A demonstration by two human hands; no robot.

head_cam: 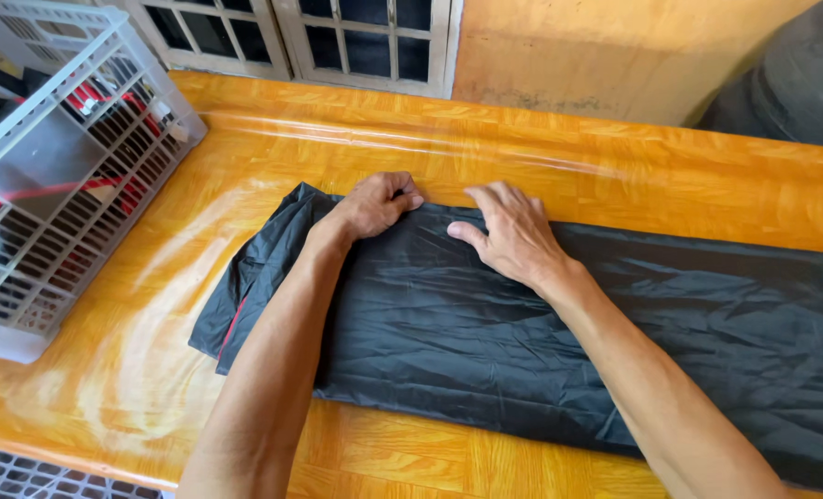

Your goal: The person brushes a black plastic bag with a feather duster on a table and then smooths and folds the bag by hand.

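A black, thin, wrinkled garment (pixel 485 323) lies folded lengthwise across a glossy orange wooden table (pixel 245 166), running off to the right. My left hand (pixel 374 205) is curled at the garment's far edge, fingers closed on the fabric there. Just to its right, my right hand (pixel 513 231) lies flat on the cloth, fingers spread and pointing to the far edge. A thin red stripe shows in the bunched left end of the garment (pixel 236 305).
A light grey plastic lattice basket (pixel 51 176) holding dark and red items stands at the table's left side. A grey window frame (pixel 337 46) and orange wall lie behind the table. A dark bulky object (pixel 790 83) sits at the far right.
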